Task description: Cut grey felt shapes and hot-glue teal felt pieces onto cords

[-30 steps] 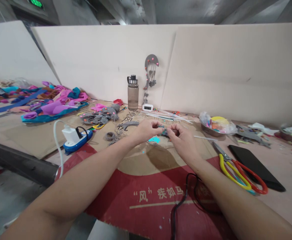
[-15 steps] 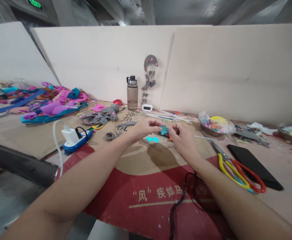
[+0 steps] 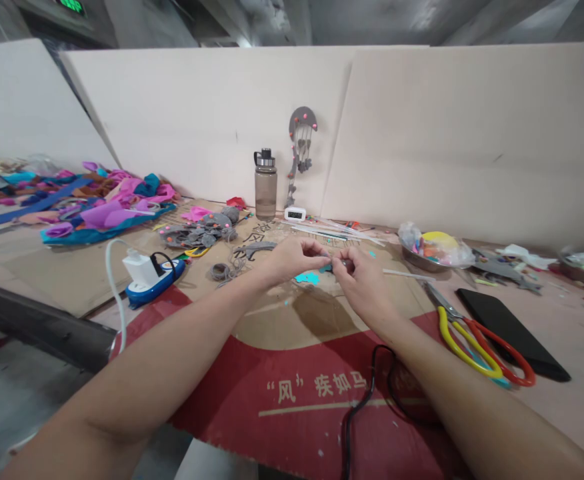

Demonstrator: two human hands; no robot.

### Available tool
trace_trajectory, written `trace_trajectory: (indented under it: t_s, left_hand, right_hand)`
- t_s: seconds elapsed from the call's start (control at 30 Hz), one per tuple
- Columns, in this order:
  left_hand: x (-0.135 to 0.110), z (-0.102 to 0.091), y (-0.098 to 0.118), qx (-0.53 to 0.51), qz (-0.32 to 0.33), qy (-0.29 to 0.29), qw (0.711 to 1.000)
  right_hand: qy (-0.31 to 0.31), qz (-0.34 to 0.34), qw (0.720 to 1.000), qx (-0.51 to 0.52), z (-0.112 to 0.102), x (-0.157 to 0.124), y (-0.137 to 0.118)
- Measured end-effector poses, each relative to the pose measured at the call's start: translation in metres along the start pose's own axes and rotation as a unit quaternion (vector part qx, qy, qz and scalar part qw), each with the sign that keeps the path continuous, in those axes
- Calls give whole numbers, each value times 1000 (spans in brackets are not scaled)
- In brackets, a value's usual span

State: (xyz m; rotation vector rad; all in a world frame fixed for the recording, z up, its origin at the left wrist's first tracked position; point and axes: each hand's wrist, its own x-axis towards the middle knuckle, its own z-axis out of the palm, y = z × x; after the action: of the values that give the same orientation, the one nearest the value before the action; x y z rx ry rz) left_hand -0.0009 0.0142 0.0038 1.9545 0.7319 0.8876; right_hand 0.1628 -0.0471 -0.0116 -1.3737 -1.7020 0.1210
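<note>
My left hand (image 3: 292,259) and my right hand (image 3: 363,280) meet over the middle of the cardboard-covered table (image 3: 97,280). The fingers of both hands are pinched together on a small teal felt piece (image 3: 326,268) held between them. Most of that piece is hidden by my fingertips. Another teal felt cut-out (image 3: 306,277) lies flat on the cardboard just below my left hand. A few tiny teal scraps are scattered around it.
Yellow- and red-handled scissors (image 3: 472,339) and a black case (image 3: 512,333) lie to the right. A metal bowl of coloured bits (image 3: 435,251) stands behind them. A water bottle (image 3: 265,185), grey felt pieces (image 3: 199,235) and a power strip with charger (image 3: 147,275) sit left. A black cable (image 3: 367,393) runs near me.
The teal piece showed as a star shape between my fingers half a second ago. Now my fingertips have closed over it and the hands sit slightly lower.
</note>
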Motion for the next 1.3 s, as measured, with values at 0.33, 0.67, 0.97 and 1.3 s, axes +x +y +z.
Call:
trace_trajectory:
  t_s: [0.33, 0.67, 0.97, 1.3]
  left_hand:
    - [1, -3, 4, 249, 110, 24, 962]
    - [2, 6, -3, 291, 110, 19, 950]
    - [-1, 7, -7, 232, 63, 36, 970]
    - [0, 9, -8, 194, 65, -4, 979]
  right_hand:
    - [-24, -27, 997, -72, 4, 0, 5]
    - [-67, -63, 990, -106, 0, 0, 7]
    - [-38, -10, 999, -28, -2, 4, 7]
    - [-25, 16, 999, -25, -2, 4, 8]
